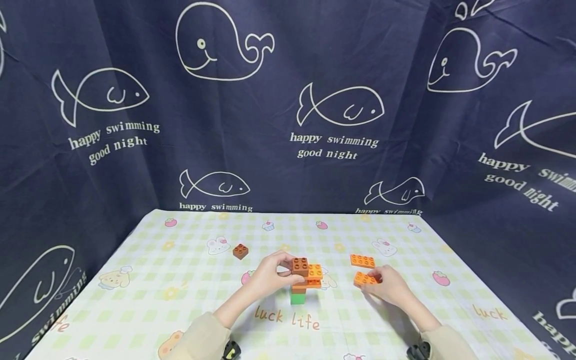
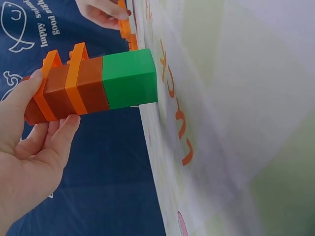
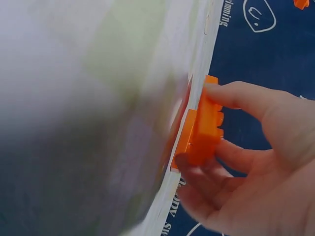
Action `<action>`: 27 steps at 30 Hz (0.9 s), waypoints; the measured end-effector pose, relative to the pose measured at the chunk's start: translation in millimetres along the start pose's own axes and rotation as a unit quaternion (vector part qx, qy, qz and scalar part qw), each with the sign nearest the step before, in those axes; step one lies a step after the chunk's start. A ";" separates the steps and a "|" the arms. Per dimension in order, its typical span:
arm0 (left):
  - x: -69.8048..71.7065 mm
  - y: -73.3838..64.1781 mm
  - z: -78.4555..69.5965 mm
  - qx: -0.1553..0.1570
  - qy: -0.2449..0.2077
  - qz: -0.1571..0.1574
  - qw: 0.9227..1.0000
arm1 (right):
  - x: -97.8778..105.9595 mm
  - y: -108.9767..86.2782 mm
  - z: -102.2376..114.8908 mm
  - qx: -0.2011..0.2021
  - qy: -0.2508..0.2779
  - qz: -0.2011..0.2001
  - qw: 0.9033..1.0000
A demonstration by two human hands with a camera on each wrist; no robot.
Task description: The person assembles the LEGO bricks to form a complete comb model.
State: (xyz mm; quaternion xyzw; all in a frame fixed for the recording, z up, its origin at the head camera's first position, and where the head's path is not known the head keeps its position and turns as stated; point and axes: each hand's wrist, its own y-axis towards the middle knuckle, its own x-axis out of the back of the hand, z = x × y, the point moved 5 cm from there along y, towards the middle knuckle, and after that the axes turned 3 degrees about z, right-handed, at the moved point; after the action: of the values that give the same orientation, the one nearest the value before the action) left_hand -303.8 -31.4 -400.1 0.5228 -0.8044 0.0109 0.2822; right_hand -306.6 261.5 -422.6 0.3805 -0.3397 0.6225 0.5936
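A tower of toy building blocks stands on the table, with a green block (image 1: 297,298) at its foot. Above that, brown blocks (image 2: 91,88) alternate with flat orange blocks (image 2: 75,81) that jut out to one side. A brown block (image 1: 300,266) tops it. My left hand (image 1: 272,276) grips the tower's upper part, thumb on one side and fingers on the other. To the right, my right hand (image 1: 390,287) pinches a flat orange block (image 3: 205,130) by its ends, studs facing up. Another flat orange block (image 1: 362,260) lies just behind it.
A loose brown block (image 1: 240,251) sits behind and left of the tower. The table (image 1: 148,295) wears a green-checked cloth with cartoon prints. Dark blue curtains (image 1: 252,130) with white fish and whales rise behind the table and at both sides.
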 end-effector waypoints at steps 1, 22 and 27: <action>0.1 -0.1 0.1 -0.001 0.000 0.000 1.000 | 0.5 0.4 1.2 0.009 0.002 -0.007 1.000; 0.0 1.6 2.1 0.000 -0.012 0.007 1.000 | 11.1 6.6 32.3 0.098 0.025 -0.091 0.991; 0.6 1.9 3.5 0.002 -0.010 0.006 1.000 | 13.2 8.0 38.4 0.110 0.028 -0.098 0.989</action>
State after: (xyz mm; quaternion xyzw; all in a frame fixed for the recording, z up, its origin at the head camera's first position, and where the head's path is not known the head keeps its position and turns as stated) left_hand -307.1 -32.1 -402.2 0.5183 -0.8105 0.0092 0.2728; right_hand -311.9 233.7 -392.3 0.4576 -0.2136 0.6052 0.6154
